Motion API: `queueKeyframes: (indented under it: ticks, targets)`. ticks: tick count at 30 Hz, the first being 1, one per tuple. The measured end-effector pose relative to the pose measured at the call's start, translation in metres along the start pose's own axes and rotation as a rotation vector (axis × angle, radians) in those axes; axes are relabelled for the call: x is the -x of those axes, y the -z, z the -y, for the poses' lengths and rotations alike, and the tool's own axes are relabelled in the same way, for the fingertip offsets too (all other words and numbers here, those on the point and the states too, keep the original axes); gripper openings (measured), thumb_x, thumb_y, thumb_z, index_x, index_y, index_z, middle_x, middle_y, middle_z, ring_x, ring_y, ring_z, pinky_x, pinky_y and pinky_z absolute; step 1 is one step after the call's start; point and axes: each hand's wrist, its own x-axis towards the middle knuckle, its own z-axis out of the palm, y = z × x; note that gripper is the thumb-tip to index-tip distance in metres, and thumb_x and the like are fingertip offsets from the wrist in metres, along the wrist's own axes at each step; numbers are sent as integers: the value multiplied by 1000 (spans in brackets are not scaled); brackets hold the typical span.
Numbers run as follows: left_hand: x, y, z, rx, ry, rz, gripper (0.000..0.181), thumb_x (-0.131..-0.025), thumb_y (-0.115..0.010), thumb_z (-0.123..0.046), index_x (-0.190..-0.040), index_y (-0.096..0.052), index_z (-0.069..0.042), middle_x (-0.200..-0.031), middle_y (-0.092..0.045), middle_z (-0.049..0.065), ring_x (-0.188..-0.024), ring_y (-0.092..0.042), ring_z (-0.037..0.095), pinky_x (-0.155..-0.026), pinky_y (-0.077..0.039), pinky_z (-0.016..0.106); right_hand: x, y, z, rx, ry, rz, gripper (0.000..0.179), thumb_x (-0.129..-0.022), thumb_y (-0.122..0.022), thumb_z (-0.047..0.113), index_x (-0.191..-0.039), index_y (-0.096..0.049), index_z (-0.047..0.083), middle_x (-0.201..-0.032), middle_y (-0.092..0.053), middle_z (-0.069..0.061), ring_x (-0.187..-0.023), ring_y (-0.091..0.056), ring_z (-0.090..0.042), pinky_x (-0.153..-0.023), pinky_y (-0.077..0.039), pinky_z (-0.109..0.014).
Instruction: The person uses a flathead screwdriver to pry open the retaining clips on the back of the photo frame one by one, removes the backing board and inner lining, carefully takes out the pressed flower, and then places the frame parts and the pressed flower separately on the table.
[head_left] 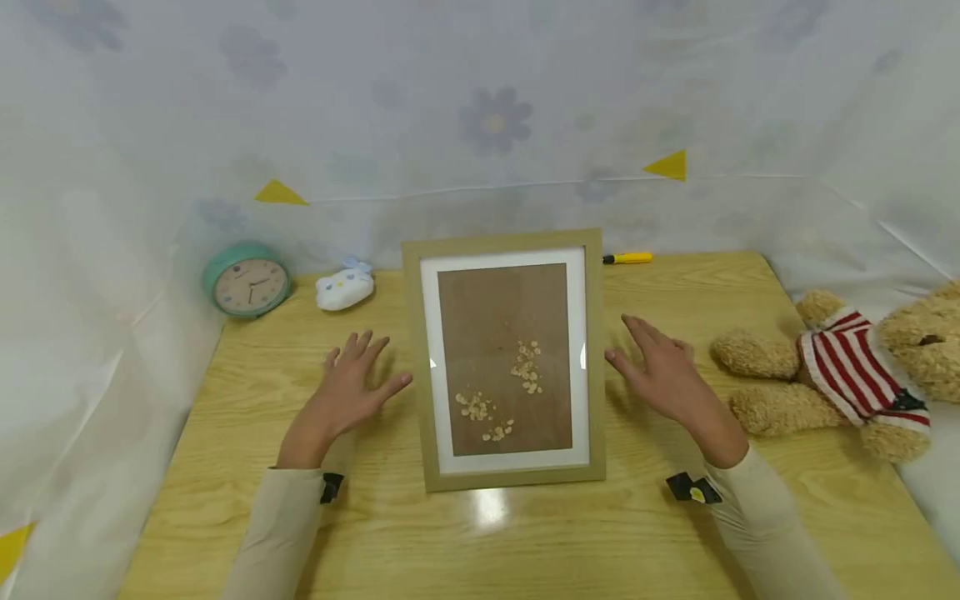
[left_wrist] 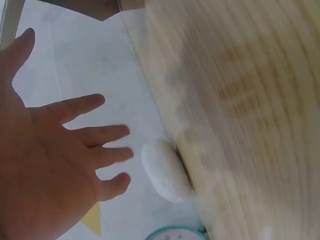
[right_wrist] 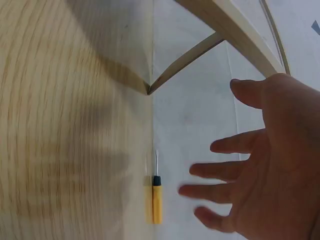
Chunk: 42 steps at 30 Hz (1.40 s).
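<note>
A picture frame (head_left: 506,358) with a light wooden border, white mat and brown panel with gold specks stands upright at the middle of the table. Its rear support leg (right_wrist: 185,62) shows in the right wrist view. Left of it, my left hand (head_left: 345,400) hovers with fingers spread and holds nothing; its palm (left_wrist: 50,160) fills the side of the left wrist view. To the frame's right, my right hand (head_left: 663,375) is likewise spread and holds nothing, its thumb close to the border. Whether that thumb touches the wood is hard to tell.
On the wooden table (head_left: 525,542), a teal alarm clock (head_left: 247,281) and a white plush head (head_left: 345,288) sit at the back left. A yellow-handled screwdriver (head_left: 630,258) lies behind the frame. A teddy bear (head_left: 862,367) in a striped top lies at the right.
</note>
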Motion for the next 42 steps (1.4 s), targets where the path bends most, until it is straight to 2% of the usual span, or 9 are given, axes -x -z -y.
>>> queueKeyframes:
  ticks: [5,8,10,16,22,31,35,39,42]
  targets:
    - [6,3,-11,344,-25,43,58,-103,-48,-51,-143,-52,-10,-120,-68,14,-109,-65,34,-91,-50,54,3,2,6,-291,60,13,52,-109,-43,32,-145,-46,-4,-127,-63,-22,-108,-64,-37,-89,-51,-53]
    - [6,6,-21,504,-78,56,46,-104,-52,-40,-137,-57,-8,-104,-71,13,-90,-69,34,-78,-55,52,3,3,12,-389,98,15,42,-109,-44,25,-136,-56,-4,-111,-68,-16,-95,-66,-29,-83,-54,-42]
    - [5,7,-27,546,-105,65,44,-104,-56,-33,-137,-56,-4,-104,-70,14,-86,-70,36,-74,-56,51,3,4,15,-412,123,13,35,-108,-46,21,-128,-62,-3,-104,-66,-13,-91,-65,-25,-80,-54,-38]
    - [1,6,-35,573,-117,87,44,-102,-60,-20,-135,-53,8,-105,-69,16,-81,-70,35,-70,-57,46,1,4,19,-424,168,-2,24,-108,-47,17,-107,-67,3,-89,-61,-8,-82,-61,-25,-73,-52,-35]
    - [2,9,-40,570,-144,70,30,-102,-60,-17,-123,-62,5,-90,-71,11,-78,-69,39,-70,-57,48,0,4,20,-399,175,-21,24,-108,-48,18,-101,-67,5,-86,-61,-11,-79,-59,-28,-70,-50,-34]
    - [7,14,-47,585,-125,41,22,-102,-59,-14,-115,-61,3,-96,-69,14,-74,-71,31,-70,-57,48,1,7,26,-431,198,-19,25,-107,-48,17,-90,-62,5,-67,-57,-9,-55,-49,-16,-50,-40,-30]
    - [8,16,-49,593,-134,42,20,-103,-58,-15,-114,-60,2,-97,-68,14,-72,-72,27,-71,-57,50,3,10,31,-522,206,27,27,-108,-45,16,-93,-59,-2,-58,-61,-8,-48,-59,-19,-45,-46,-33]
    - [8,18,-50,595,-146,30,21,-103,-57,-16,-116,-60,1,-102,-66,15,-74,-72,27,-73,-58,47,6,14,35,-558,206,10,29,-108,-44,14,-111,-61,-9,-69,-69,-14,-54,-68,-22,-49,-54,-39]
    - [9,20,-51,594,-161,10,21,-103,-57,-15,-118,-59,1,-105,-65,17,-76,-73,26,-74,-58,44,6,16,39,-569,202,-14,30,-109,-43,15,-106,-59,-10,-73,-64,-18,-61,-72,-23,-54,-57,-40]
